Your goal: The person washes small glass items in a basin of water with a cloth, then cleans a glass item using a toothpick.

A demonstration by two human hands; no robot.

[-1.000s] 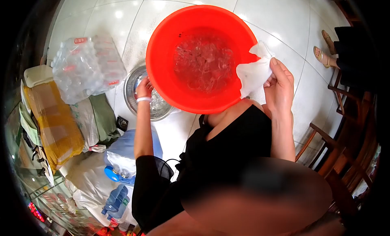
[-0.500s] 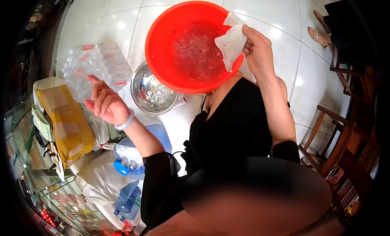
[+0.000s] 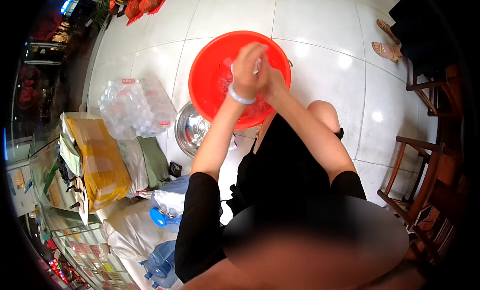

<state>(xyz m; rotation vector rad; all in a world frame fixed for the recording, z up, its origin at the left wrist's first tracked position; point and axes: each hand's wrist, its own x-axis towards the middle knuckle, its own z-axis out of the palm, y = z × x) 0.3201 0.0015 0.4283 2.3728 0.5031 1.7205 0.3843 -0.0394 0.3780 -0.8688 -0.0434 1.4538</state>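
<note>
White cloth (image 3: 257, 66) peeks between left hand (image 3: 246, 72) and right hand (image 3: 273, 84), together over the red tub (image 3: 201, 77) at 12 o'clock (can't tell how closed either is, or cloth's long axis).

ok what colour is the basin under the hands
The basin is bright red, seen in the head view.

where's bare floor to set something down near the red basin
Bare tiles lie between red basin, sandalled feet and wooden chair; more beyond the basin's far side. Crowded on the left: steel bowl, bottle pack, taped box.
</note>
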